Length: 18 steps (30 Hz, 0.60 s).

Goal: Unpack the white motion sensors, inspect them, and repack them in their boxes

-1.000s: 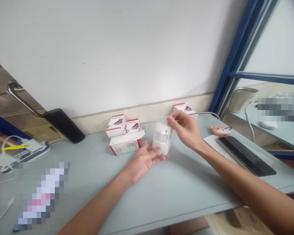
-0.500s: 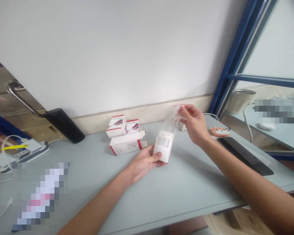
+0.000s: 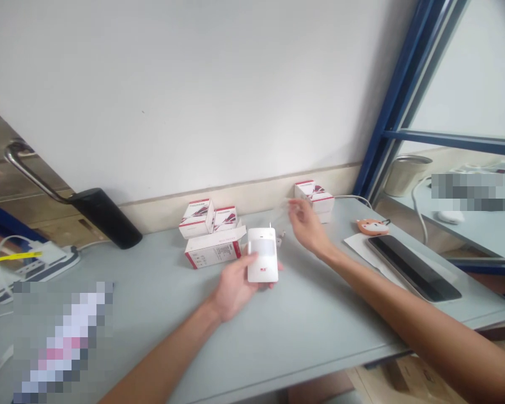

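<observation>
A white motion sensor (image 3: 262, 266) with a pale lens window and a small red mark rests upright in my left hand (image 3: 234, 286). The thumb lies over its left edge, and the fingers wrap behind it. A short thin stub sticks up from its top right corner. To the right and farther back, my right hand (image 3: 306, 224) pinches a clear plastic bag (image 3: 283, 209), which is blurred and hard to see against the wall. Just left of the sensor stands an open white and red box (image 3: 214, 252), its flap raised.
Two closed boxes, a left one (image 3: 196, 219) and a right one (image 3: 226, 217), stand by the wall. More boxes (image 3: 315, 196) sit behind my right hand. A phone (image 3: 412, 266), an orange case (image 3: 372, 226), a black cylinder (image 3: 107, 219) and a power strip (image 3: 59, 266) lie around the desk (image 3: 244, 348).
The plastic bag has come off the sensor and is in my right hand, which has moved left and slightly down. My left hand has shifted left with the bare sensor.
</observation>
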### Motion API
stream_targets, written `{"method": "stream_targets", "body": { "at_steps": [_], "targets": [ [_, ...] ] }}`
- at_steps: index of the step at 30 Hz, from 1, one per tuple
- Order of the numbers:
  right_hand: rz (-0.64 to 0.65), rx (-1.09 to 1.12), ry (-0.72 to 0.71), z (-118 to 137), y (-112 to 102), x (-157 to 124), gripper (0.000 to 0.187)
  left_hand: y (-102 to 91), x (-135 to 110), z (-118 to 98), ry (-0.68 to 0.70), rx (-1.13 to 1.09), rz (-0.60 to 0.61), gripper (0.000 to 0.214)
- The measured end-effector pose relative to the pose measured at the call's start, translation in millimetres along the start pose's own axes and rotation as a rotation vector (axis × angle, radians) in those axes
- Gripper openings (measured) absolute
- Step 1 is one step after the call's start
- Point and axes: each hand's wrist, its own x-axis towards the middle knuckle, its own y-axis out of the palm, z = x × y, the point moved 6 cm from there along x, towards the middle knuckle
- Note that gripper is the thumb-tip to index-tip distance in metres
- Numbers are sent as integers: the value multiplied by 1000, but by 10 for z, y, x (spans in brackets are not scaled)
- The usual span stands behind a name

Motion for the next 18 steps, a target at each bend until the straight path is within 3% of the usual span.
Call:
{"method": "stream_targets", "body": {
  "at_steps": [4,8,14,18],
  "targets": [
    [165,-276,25,-70,91,-78,52,29,19,-34,6,-104,-12,44],
    [125,-397,-31,89,1,-81,56,46,2,-25,-30,-125,-20,46],
    [78,-115,-162,475,-9,-122,33,53,-12,-24,-8,-109,-26,40],
    [257,139,62,501,141,-220,34,41,-14,-21,-16,-73,-53,43]
  ]
}}
